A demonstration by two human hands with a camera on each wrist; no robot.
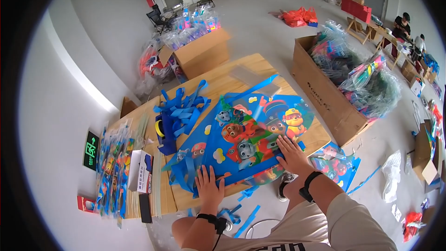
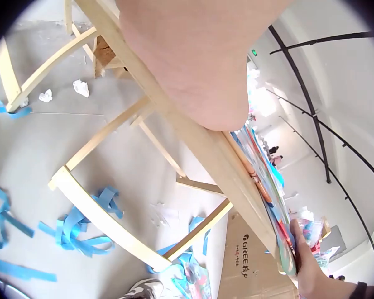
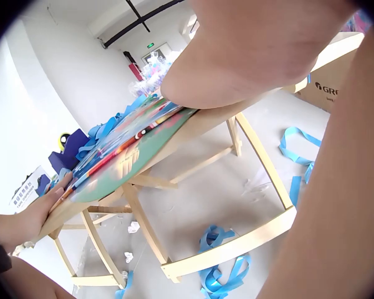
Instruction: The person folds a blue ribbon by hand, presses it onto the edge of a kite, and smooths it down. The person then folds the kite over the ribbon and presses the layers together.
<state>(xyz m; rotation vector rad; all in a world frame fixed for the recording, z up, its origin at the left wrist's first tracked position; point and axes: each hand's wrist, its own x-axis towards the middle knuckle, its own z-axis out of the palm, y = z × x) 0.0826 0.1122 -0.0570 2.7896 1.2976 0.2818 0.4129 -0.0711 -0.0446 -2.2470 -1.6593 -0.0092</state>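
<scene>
Thin blue sheets printed with cartoon dogs [image 1: 246, 135] lie stacked on a wooden table [image 1: 258, 65]. My left hand [image 1: 210, 188] rests with spread fingers at the near left edge of the stack, beside loops of blue strip [image 1: 186, 176]. At the near right edge, my right hand [image 1: 293, 154] presses with straight fingers on the sheets. Between the hands runs a flat blue band [image 1: 253, 169] along the near edge. In the right wrist view, the layered sheet edges [image 3: 121, 152] lie along the table's rim.
Behind the left hand lie a heap of blue strips [image 1: 186, 107] and a navy tape dispenser [image 1: 166, 144]. Packed sheets [image 1: 111, 172], a small white box [image 1: 139, 172] and a phone [image 1: 146, 208] are at left. Large cartons [image 1: 320, 97] of bagged goods stand beyond the table.
</scene>
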